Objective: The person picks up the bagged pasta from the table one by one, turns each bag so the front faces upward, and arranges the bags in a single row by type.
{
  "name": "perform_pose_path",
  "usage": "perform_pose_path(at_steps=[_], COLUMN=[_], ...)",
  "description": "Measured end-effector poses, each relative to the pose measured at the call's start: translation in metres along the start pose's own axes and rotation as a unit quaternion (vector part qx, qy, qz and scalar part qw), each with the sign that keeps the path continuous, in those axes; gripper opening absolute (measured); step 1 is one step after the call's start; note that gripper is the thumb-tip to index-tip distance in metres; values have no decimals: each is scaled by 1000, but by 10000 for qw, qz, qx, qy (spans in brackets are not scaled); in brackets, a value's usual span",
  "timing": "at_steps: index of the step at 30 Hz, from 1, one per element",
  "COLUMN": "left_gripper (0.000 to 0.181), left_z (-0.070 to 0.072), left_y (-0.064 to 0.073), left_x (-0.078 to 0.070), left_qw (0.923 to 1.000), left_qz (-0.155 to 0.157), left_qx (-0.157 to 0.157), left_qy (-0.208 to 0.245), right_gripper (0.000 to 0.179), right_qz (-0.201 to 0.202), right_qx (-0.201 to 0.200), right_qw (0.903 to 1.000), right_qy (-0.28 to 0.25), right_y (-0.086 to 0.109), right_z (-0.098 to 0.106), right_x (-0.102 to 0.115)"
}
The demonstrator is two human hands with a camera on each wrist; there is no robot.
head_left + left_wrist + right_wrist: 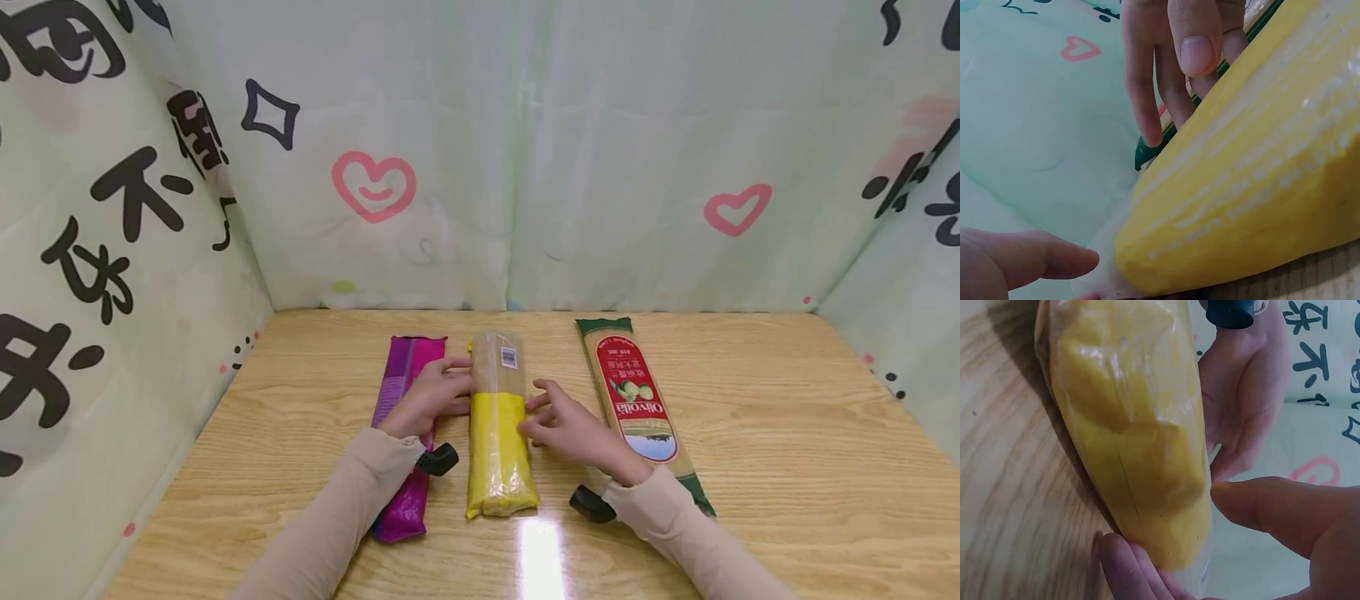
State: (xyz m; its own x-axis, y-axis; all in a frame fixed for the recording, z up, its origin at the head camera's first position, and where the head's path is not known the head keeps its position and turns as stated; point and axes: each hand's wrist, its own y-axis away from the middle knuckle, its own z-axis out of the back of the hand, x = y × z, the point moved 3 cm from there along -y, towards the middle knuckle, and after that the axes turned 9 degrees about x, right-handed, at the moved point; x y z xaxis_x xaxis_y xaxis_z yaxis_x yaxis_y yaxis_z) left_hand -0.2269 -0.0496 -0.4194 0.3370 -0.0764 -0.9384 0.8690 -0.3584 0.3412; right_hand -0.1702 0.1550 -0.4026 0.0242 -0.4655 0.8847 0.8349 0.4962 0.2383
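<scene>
A long packet (498, 450), yellow at the near half and clear with tan contents and a barcode label at the far half, lies on the table between both hands. My left hand (429, 398) reaches over a purple packet (405, 508), its fingertips at the yellow packet's left side. At the right side, the fingers of my right hand (573, 427) are loosely bent beside the packet's middle. The right wrist view shows the thumb (1260, 500) by the yellow wrapper (1141, 462) and fingertips low on its other side. Neither hand visibly curls round it.
Farther right, a slanting Olivoilà pasta packet (637, 396) with a red label and green ends lies partly behind the right forearm. All of them lie on the wooden table (787, 433). A printed pale curtain (525, 167) stands behind and at both sides.
</scene>
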Motion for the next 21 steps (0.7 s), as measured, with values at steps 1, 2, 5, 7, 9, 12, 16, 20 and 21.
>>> perform_pose_path(at_steps=[1, 2, 5, 7, 9, 12, 16, 20, 21], left_gripper=[53, 53, 53, 52, 52, 51, 52, 52, 52], left_z=[0, 0, 0, -1, -1, -2, -2, -1, -1], left_y=[0, 0, 0, 0, 0, 0, -2, -3, -3], left_x=[0, 1, 1, 1, 1, 2, 4, 5, 5], left_qw=[10000, 10000, 9999, 9998, 9997, 9996, 9995, 9993, 9992], left_qz=[7, 3, -17, -24, -48, -54, -19, 53, 84], left_qx=[-5, -11, -20, -28, -21, -30, -26, -9, -5], left_qy=[-26, -58, -167, -215, -243, -263, -308, -374, -391], right_gripper=[72, 73, 72, 72, 72, 74, 80, 85, 84], right_qz=[-10, -30, -110, -208, -307, -420, -338, -204, -207], right_qx=[-4, -3, 10, 31, 35, 33, 104, 130, 112], right_qw=[10000, 10000, 9999, 9994, 9988, 9979, 9987, 9997, 9997], right_qy=[8, -6, -117, -265, -387, -501, -380, -83, -38], right_y=[0, 0, -1, -1, -2, -2, -3, -3, -4], right_z=[-1, -1, -2, -3, -3, -4, -5, -7, -8], right_x=[0, 1, 1, 1, 1, 2, 4, 6, 6])
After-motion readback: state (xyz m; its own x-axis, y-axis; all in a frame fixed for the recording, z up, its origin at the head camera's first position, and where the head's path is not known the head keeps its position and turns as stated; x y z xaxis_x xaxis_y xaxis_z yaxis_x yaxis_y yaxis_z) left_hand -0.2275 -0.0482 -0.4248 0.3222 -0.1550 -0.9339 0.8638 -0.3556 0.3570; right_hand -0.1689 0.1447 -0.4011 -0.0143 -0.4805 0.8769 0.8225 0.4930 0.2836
